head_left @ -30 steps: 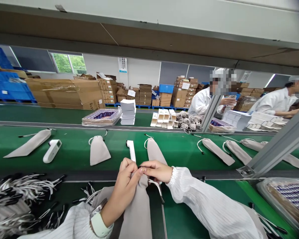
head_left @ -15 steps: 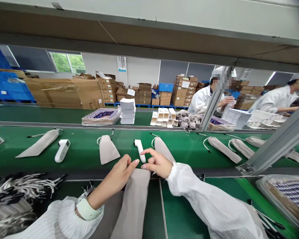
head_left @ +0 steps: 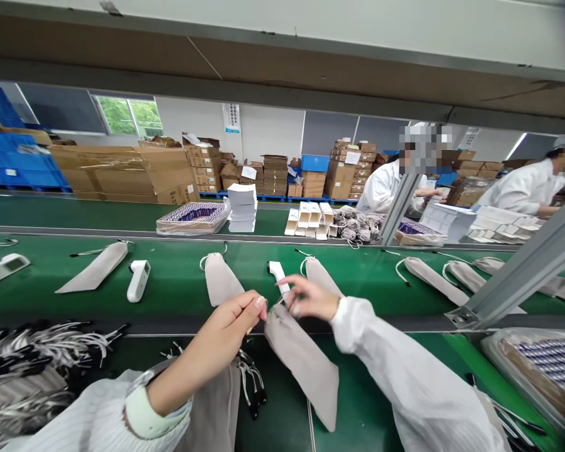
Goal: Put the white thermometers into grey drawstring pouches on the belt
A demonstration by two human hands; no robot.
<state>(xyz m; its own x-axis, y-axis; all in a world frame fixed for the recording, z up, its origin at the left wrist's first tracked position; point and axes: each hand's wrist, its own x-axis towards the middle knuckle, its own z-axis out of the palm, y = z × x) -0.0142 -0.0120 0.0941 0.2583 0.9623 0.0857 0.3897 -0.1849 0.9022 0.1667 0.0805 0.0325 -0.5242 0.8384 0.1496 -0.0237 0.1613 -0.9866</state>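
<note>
A grey drawstring pouch [head_left: 304, 364] hangs at a slant from its gathered top, over the near green surface. My left hand [head_left: 238, 317] is closed just left of that top; what its pinched fingers hold is too small to make out. Slightly blurred, my right hand [head_left: 313, 298] touches the pouch's top right side, with its index finger stretched out and its fingers apart. Behind the fingers lies a white handheld device [head_left: 279, 276] on the green belt [head_left: 164, 276]. Another grey pouch [head_left: 322, 275] is just beyond my right hand.
More pouches [head_left: 221, 279] and a white device [head_left: 139, 280] lie along the belt. Corded pouches [head_left: 28, 376] are piled at lower left. A wrapped tray [head_left: 537, 370] sits at right, near a slanted metal post [head_left: 522, 270]. Two people in white work across the line.
The pouch has swung right and its lower end now points right. My left fingers have parted slightly from my right hand. The belt's items have shifted right.
</note>
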